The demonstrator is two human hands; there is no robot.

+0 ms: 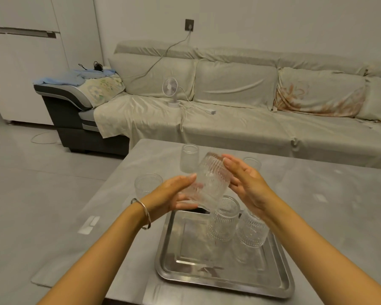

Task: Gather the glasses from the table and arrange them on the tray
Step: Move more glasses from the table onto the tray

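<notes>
In the head view, a ribbed clear glass point(209, 181) is held in the air between both hands, tilted so that its mouth is turned up and away toward the sofa point(240, 102). The left hand point(174, 194) is pressed with open, stretched fingers against the lower left side of the glass, and a thin metal bracelet point(144, 213) is seen on its wrist. The right hand point(246, 183) is laid with flat, almost straight fingers against the upper right side. Neither hand is curled around the glass; it is carried between the two palms. The glass is placed above the far edge of the steel tray point(185, 267), which lies on the grey table point(328, 205) near its front edge.

Two ribbed glasses are already standing on the tray, at its far right part: one nearer the middle point(223, 219) and one at the right point(252, 231), which is partly covered by the right forearm. They are just beside each other; whether they touch cannot be told.

Three more glasses are left on the table beyond the tray. A ribbed one point(147, 183) is seen at the left, behind the left hand. A frosted, plain glass point(188, 158) is standing farther back. Another one point(252, 162) is mostly hidden behind the right fingers.

On the sofa a small white fan point(171, 89) is standing.
</notes>
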